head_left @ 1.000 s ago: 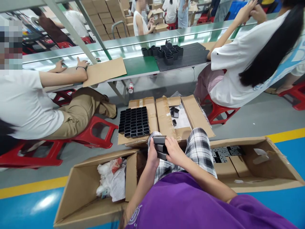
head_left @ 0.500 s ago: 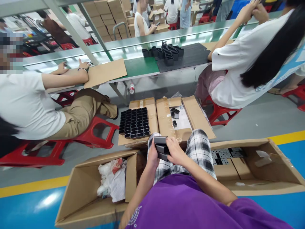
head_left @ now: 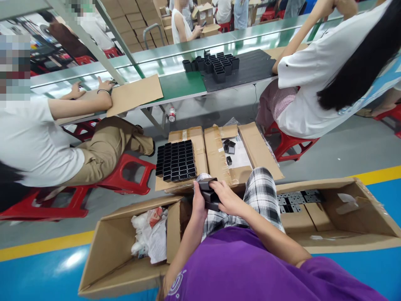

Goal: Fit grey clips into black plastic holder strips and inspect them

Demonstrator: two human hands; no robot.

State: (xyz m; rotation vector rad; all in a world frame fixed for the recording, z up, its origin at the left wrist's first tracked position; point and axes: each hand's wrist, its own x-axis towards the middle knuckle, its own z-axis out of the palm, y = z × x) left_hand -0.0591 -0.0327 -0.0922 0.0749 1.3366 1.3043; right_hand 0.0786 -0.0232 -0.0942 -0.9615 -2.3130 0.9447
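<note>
Above my lap, several small black box-shaped parts [head_left: 209, 193] are held together between both hands. My left hand [head_left: 199, 200] is closed round their left side. From the right, my right hand [head_left: 228, 198] grips them, its fingers bent over their edge. Just ahead, a block of black open-topped boxes [head_left: 176, 161] stands in close rows on a cardboard carton. Beside it, a few loose black pieces [head_left: 230, 147] lie on white paper in an open carton [head_left: 216, 154].
At my left stands a carton [head_left: 106, 251] with crumpled white plastic. The right carton [head_left: 341, 217] holds rows of dark parts. Co-workers sit on red stools [head_left: 128, 173] on both sides along a green bench [head_left: 184, 88], where more black boxes [head_left: 219, 65] stand.
The held black parts have tilted slightly, and both hands have shifted a little. My view has moved slightly. The rows of boxes are unchanged.
</note>
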